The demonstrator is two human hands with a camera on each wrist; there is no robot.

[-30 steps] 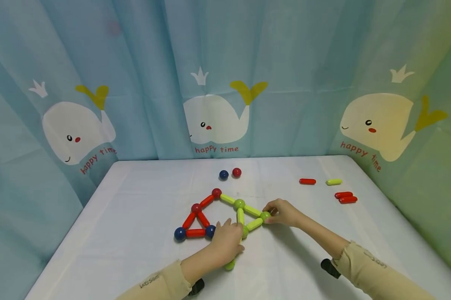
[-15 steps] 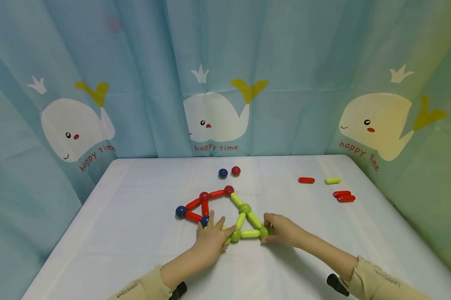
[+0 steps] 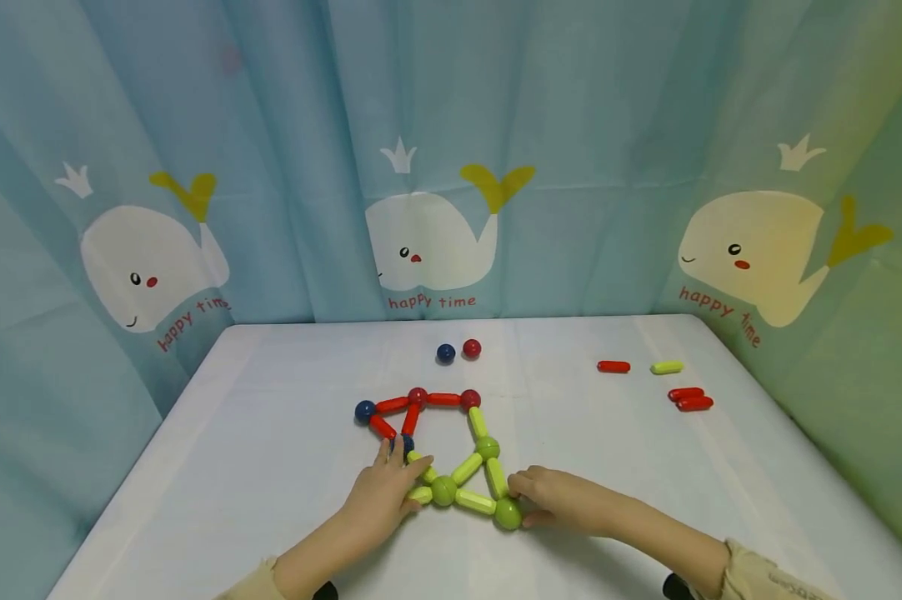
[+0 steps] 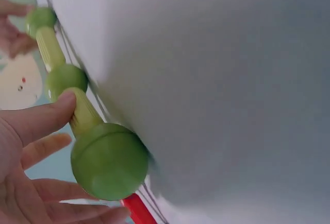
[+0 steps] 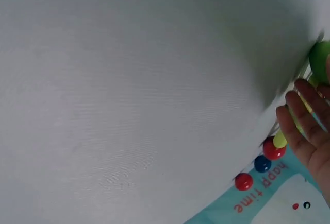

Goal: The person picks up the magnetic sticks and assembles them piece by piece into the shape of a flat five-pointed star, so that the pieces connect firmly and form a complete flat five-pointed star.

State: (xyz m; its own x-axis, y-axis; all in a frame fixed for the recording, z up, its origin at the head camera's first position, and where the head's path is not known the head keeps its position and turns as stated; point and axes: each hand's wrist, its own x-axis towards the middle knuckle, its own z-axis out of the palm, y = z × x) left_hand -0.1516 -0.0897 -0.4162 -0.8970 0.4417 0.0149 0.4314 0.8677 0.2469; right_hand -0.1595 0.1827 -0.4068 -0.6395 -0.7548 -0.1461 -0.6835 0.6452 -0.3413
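Note:
A flat frame of balls and rods lies on the white table. My left hand (image 3: 376, 493) spreads its fingers over the frame's left corner, fingertips near a dark blue ball (image 3: 403, 445). In the left wrist view its thumb touches a yellow-green rod (image 4: 86, 113) beside a large green ball (image 4: 110, 162). The left hand hides that ball in the head view. My right hand (image 3: 567, 500) holds the green corner ball (image 3: 508, 513) between thumb and fingers. Another green ball (image 3: 443, 491) sits between the hands. Red rods (image 3: 444, 400) and red balls (image 3: 470, 400) form the far side.
A loose blue ball (image 3: 446, 354) and red ball (image 3: 472, 348) lie behind the frame. At the back right are several loose rods, among them a red rod (image 3: 613, 367) and a yellow-green rod (image 3: 667, 367). A whale-print curtain (image 3: 436, 242) hangs behind the table.
The frame has turned clockwise as seen from above. Its green right corner has come nearer with my right hand, and the blue-and-red part has swung away. My left hand has moved left.

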